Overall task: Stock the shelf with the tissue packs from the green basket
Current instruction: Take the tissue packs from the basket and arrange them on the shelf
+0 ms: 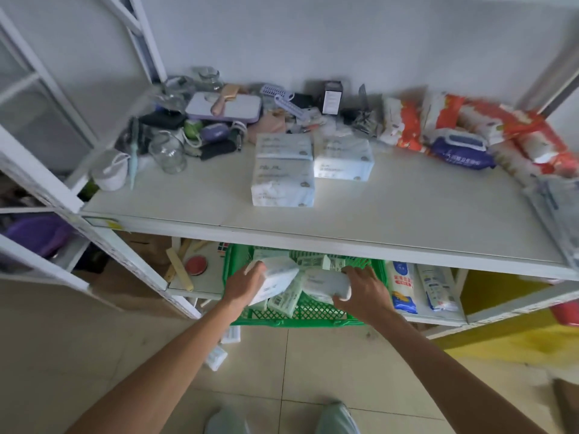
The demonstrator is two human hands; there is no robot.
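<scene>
Both grips clasp soft rectangular packs.

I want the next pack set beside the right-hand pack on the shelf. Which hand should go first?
Probably the right hand: it already grips a tissue pack in the green basket, more directly below that shelf pack than the left hand.

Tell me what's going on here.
A person is restocking a white shelf from a green basket on the floor below it. The left hand and right hand each grip a tissue pack in the basket. Tissue packs already sit stacked on the shelf, with more left in the basket.
</scene>
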